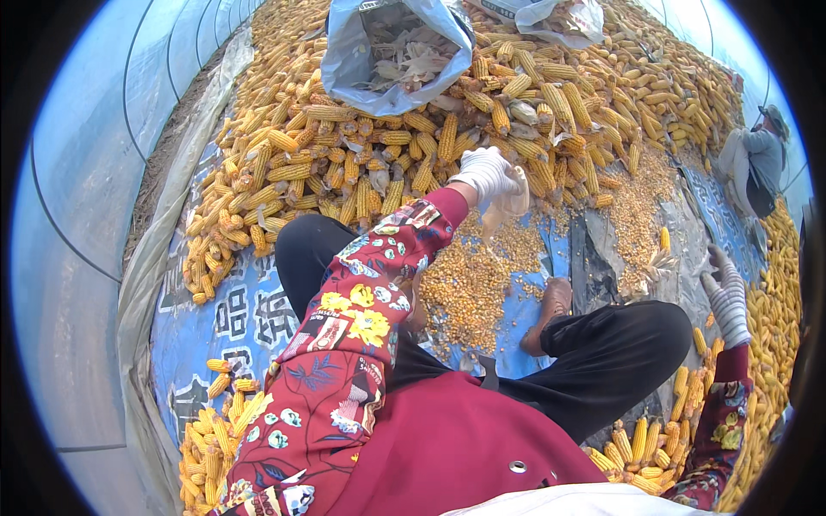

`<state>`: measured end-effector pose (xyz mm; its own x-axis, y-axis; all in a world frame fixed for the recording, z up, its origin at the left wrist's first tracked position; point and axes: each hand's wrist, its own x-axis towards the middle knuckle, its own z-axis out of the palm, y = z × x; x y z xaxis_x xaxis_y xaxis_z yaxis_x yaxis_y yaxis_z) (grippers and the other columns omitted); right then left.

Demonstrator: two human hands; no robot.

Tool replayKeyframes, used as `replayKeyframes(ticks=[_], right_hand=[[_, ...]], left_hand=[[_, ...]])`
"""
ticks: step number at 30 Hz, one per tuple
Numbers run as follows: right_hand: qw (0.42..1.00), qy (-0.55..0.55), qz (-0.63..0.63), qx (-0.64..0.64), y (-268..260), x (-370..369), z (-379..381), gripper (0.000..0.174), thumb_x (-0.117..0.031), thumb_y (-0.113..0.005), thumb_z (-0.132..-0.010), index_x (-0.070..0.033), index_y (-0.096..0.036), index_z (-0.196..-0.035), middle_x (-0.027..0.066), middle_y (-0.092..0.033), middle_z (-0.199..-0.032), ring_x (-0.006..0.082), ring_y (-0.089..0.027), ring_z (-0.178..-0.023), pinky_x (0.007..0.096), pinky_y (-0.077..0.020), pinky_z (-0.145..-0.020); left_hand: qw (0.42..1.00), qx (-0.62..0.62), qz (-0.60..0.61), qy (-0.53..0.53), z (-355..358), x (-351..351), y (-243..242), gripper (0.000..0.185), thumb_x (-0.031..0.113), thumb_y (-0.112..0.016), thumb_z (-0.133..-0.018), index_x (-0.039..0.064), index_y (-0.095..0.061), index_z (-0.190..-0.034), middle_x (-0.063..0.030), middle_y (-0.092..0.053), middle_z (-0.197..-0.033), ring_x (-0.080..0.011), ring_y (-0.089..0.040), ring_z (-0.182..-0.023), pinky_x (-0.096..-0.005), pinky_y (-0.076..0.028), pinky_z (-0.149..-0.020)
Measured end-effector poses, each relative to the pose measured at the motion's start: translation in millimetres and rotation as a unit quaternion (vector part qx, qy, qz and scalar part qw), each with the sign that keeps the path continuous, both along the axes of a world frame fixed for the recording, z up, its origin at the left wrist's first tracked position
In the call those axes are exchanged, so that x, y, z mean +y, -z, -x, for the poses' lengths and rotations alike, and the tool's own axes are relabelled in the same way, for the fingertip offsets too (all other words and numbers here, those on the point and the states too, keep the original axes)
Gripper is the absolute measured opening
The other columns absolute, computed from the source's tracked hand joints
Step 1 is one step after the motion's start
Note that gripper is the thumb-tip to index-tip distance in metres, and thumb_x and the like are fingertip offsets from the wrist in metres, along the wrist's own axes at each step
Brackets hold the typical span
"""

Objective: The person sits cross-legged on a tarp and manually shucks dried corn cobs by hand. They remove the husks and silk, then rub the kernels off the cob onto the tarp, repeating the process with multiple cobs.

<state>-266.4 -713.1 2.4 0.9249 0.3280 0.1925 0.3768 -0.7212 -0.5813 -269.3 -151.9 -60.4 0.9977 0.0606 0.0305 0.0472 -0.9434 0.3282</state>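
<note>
My left hand (488, 173), in a pale striped glove, reaches to the front edge of a heap of yellow corn cobs (335, 142). From its fingers hangs a thin, pale corn husk (508, 205). Loose corn kernels (468, 290) lie beneath it on a blue printed tarp (245, 303), between my shoes. Out to the right, my right hand (726, 293) wears a similar glove; its fingers are spread and nothing shows in them. Near that hand are a single cob (664, 238) and a crumpled husk (657, 266). Palm and fingertips of my left hand are partly hidden.
A sack (400, 97) of husks stands open on the heap, with another bag (568, 22) behind. More cobs lie beside me at lower left (216, 445) and lower right (639, 445). Another person (761, 161) sits at far right. A plastic sheet wall (71, 226) curves along the left.
</note>
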Motion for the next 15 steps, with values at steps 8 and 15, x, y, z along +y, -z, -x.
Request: replayKeyframes(ticks=[8,15], right_hand=[[0.930,-0.333,0.153,0.031,-46.6,293.5,40.6,0.042,-0.020,-0.066,-0.078,-0.005,-0.059,-0.116,0.0182,-0.064,-0.092,0.0367,-0.063,-0.087,0.0400,-0.0507,-0.078],[0.916,-0.349,0.138,0.140,-39.6,328.7,3.4,0.036,-0.017,-0.062,-0.081,0.000,-0.060,-0.113,0.0207,-0.064,-0.087,0.0375,-0.063,-0.080,0.0401,-0.0507,-0.071]], left_hand=[[0.962,-0.139,0.228,-0.063,2.5,181.4,-132.1,0.040,0.025,-0.076,-0.073,0.005,-0.069,-0.107,-0.0083,-0.072,-0.091,-0.0143,-0.065,-0.078,-0.0289,-0.051,-0.075],[0.945,-0.154,0.254,-0.138,-89.6,245.7,-90.7,0.065,0.031,-0.078,-0.063,-0.002,-0.060,-0.116,-0.0170,-0.068,-0.097,-0.0314,-0.065,-0.095,-0.0341,-0.052,-0.088]])
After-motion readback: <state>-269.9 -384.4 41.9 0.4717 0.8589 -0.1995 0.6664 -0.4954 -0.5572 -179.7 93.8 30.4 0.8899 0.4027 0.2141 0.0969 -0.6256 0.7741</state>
